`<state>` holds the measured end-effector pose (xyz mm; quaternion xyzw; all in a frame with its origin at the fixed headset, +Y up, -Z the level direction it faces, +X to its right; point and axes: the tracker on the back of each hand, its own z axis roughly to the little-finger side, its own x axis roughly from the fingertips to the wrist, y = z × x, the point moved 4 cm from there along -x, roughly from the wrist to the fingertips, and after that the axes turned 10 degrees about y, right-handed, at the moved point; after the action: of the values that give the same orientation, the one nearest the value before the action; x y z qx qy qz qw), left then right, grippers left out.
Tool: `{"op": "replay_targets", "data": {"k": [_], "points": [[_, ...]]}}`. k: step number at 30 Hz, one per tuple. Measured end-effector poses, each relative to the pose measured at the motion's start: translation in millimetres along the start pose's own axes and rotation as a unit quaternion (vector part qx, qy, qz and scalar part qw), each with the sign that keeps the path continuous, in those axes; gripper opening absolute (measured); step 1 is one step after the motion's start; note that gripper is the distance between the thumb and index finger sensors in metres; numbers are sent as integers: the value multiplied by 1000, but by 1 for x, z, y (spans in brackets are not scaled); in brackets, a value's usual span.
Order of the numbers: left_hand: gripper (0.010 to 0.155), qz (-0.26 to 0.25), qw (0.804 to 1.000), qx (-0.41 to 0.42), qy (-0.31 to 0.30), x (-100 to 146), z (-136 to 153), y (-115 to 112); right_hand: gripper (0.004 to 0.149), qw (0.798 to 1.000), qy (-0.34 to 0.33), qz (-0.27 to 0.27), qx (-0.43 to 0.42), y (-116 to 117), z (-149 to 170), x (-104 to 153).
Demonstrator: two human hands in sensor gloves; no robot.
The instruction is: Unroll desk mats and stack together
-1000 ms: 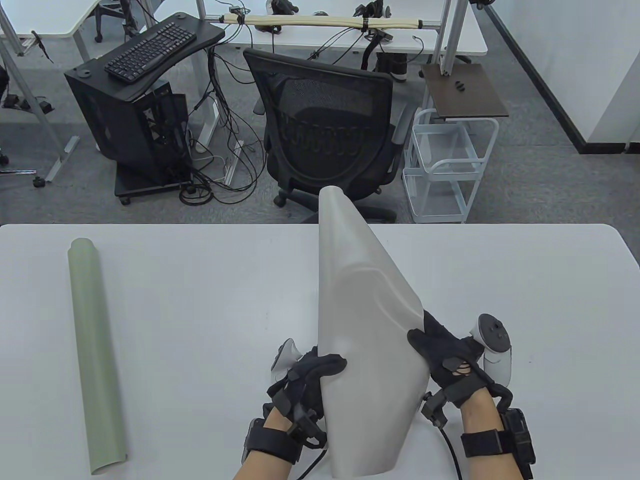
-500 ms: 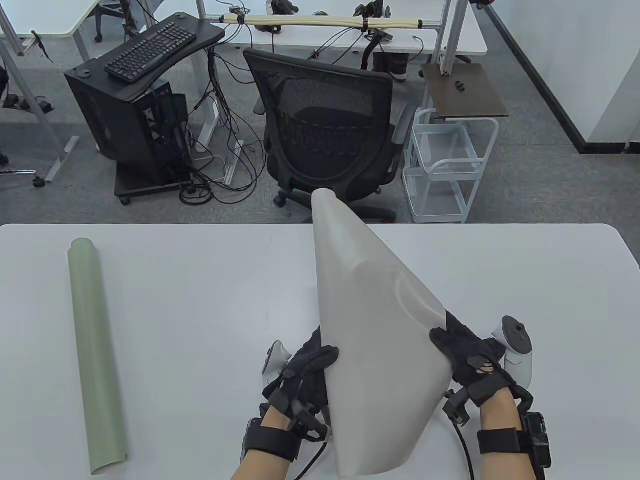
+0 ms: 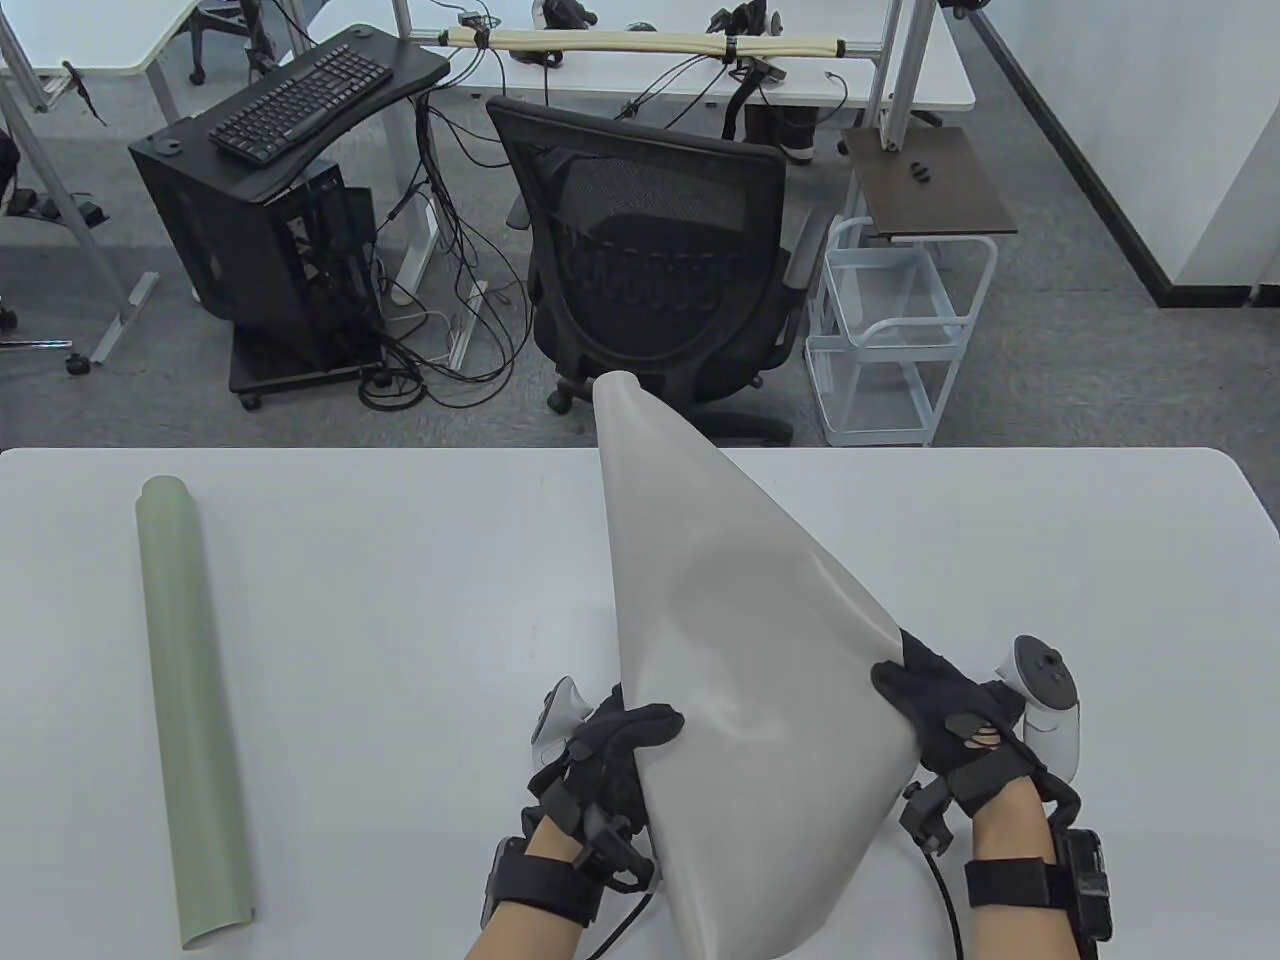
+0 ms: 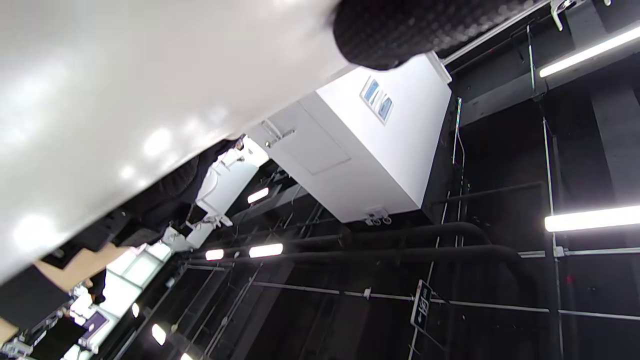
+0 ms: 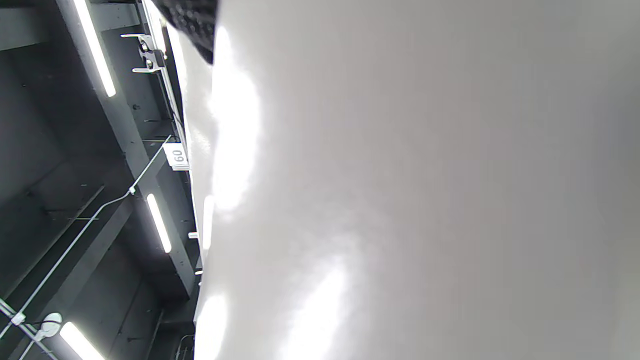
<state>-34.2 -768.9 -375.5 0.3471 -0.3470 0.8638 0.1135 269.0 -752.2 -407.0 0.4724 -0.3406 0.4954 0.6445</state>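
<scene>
In the table view, a pale grey table (image 3: 400, 600) with rounded far corners fills the lower half. Beyond its far edge lies grey carpet with a black mesh office chair (image 3: 650, 260), a white wire trolley (image 3: 890, 340), a black computer stand carrying a keyboard (image 3: 300, 105), and loose cables on the floor. A sage-green desk mat (image 3: 190, 710), rolled into a long tube, lies on the table's left side, running from the far part toward the near edge, well apart from both hands. The grey desk mat (image 3: 740, 640) is partly opened and lifted off the table right of centre; it fans out wide at the near end and narrows to a curled tip that reaches past the table's far edge. Its surface is smooth and faintly glossy. The left hand (image 3: 610, 750) grips the mat's near left edge, fingers folded over it. The right hand (image 3: 950, 710) grips the right edge, thumb on top.

In the left wrist view, the grey mat covers the upper left, with a black gloved fingertip (image 4: 400, 30) against it; below are a dark ceiling and strip lights.

In the right wrist view, the mat's shiny grey sheet fills most of the frame, beside ceiling beams and strip lights at left.
</scene>
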Motion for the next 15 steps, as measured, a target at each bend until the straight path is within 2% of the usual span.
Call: {"op": "replay_targets", "data": {"k": [7, 9, 13, 15], "points": [[92, -66, 998, 18, -1, 6, 1, 19, 48, 999, 12, 36, -4, -21, 4, 8], [87, -89, 995, 36, 7, 8, 1, 26, 48, 999, 11, 42, -6, -27, 5, 10], [64, -28, 999, 33, 17, 0, 5, 14, 47, 999, 22, 49, 6, -27, 8, 8], [58, -23, 999, 28, 22, 0, 3, 11, 47, 998, 27, 57, 8, -29, 9, 8]]}}
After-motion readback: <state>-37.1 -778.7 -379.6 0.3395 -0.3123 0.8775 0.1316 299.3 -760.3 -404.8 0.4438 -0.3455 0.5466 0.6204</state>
